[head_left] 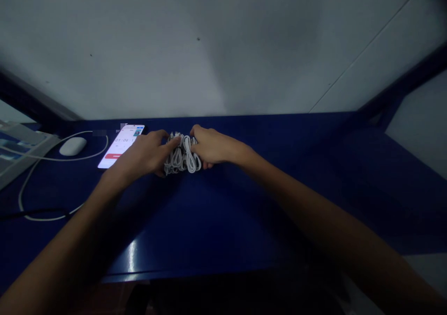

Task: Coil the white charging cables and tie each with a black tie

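Several white cables (181, 154), each coiled into a bundle, are packed side by side on the blue table (209, 217). My left hand (150, 151) grips the left end of the row, its thumb over the top. At the right end, my right hand (208, 145) closes round the outermost coil, with the fingertips partly hidden behind it. Between them, my two hands press the bundles together in one compact row.
Left of my left hand lies a lit smartphone (120, 145) showing a timer. Farther left are a white rounded case (73, 146) and a loose white cord (21, 196). A pale tray (28, 154) stands at the left edge. A grey wall (209, 50) rises behind the table.
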A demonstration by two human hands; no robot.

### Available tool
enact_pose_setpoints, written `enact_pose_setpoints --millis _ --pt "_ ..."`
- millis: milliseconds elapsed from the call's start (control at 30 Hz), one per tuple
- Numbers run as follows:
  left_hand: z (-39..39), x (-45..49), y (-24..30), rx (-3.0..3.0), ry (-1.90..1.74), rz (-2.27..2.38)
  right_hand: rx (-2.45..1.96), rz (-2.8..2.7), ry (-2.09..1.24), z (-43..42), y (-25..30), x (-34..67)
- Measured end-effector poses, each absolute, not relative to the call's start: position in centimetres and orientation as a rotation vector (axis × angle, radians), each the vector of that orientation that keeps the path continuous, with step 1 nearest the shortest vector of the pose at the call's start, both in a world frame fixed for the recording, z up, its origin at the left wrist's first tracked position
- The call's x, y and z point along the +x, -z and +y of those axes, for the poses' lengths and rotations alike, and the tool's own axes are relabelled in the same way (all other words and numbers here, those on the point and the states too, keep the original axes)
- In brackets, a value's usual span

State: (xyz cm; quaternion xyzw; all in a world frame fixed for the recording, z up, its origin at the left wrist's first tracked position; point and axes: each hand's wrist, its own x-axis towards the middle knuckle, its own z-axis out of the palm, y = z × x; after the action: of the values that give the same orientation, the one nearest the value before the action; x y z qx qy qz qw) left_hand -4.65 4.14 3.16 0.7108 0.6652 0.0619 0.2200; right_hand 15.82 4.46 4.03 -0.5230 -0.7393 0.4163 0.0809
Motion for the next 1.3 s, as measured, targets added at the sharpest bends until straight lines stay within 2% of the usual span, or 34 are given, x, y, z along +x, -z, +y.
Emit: enact_pose_setpoints --millis 233,500,767,1300 --pt "4.2 -4.7 -3.2 2.009 -0.135 1.840 -1.632 -2.214 -0.775 3.4 -3.9 15.6" --pt "4.0 -4.5 -3.4 1.991 -0.145 1.852 -1.616 -2.215 -0.779 3.3 -3.3 14.4" --pt "4.1 -4.5 -3.3 1.971 -0.148 1.846 -1.594 -2.068 -0.954 4.1 -2.5 14.9" --pt "4.1 -4.5 -3.3 1.980 -0.173 1.858 -1.350 -1.573 -1.627 2.9 -3.0 17.3"
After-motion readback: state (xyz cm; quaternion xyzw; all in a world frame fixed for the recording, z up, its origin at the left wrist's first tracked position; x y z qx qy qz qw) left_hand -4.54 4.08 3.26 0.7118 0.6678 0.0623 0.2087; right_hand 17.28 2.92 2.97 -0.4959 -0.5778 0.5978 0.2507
